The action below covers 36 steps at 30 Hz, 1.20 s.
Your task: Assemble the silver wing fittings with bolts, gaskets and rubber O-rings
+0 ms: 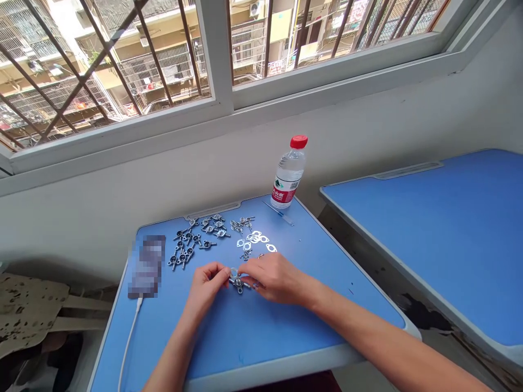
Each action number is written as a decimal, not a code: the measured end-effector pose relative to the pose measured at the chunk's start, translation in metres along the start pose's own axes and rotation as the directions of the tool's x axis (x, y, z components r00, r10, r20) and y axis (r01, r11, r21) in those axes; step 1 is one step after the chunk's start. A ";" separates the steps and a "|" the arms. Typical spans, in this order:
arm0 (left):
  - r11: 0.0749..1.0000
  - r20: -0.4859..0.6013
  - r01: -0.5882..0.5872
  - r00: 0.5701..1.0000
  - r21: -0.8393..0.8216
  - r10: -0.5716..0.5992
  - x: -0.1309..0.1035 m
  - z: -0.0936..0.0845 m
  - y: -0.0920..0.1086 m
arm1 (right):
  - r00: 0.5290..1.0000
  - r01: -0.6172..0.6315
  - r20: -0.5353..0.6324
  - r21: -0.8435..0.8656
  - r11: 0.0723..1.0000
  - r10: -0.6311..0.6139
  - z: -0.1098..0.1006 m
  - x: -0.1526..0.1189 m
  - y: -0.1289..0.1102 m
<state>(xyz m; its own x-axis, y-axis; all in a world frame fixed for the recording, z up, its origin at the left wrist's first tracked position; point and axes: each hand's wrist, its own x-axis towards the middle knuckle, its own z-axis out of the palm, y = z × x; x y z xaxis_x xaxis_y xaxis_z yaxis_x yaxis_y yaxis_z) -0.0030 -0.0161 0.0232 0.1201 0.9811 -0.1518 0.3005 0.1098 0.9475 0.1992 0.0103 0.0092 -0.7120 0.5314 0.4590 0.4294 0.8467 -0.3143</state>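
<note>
Near the middle of the blue table, my left hand point(210, 283) pinches the left side of a small metal fitting point(239, 284) with stubby side arms. A pale ring-like piece point(233, 273) shows at its upper side, between the fingertips. My right hand point(272, 277) has its fingers closed at the fitting's right side, partly covering it. Just beyond the hands lie several flat oval plates point(264, 239) with round holes and a small heap of tiny screws or beads point(245, 254). Several more fittings with dark centres point(188, 251) are spread to the left.
At the table's back right stands a water bottle point(289, 173) with a red cap, beside a thin blue-and-clear tool point(281, 214). Slim metal parts point(241, 224) lie behind the plates. A blurred-out phone-like slab point(147, 267) with a white cable point(129, 337) rests left. Another blue table point(433, 218) stands right.
</note>
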 end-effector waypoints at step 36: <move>0.242 0.063 -0.575 0.459 0.782 0.886 -0.016 0.020 0.006 | 0.833 -0.459 0.095 0.669 0.585 0.545 0.003 0.013 -0.021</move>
<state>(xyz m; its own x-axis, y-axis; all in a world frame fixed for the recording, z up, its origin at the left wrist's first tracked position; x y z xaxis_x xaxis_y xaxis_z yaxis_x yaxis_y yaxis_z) 0.0157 -0.0344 0.0255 0.3810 0.5377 0.7521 0.7435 -0.6618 0.0966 0.1789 -0.0007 0.0194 -0.4122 0.9015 0.1320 0.2059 0.2333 -0.9503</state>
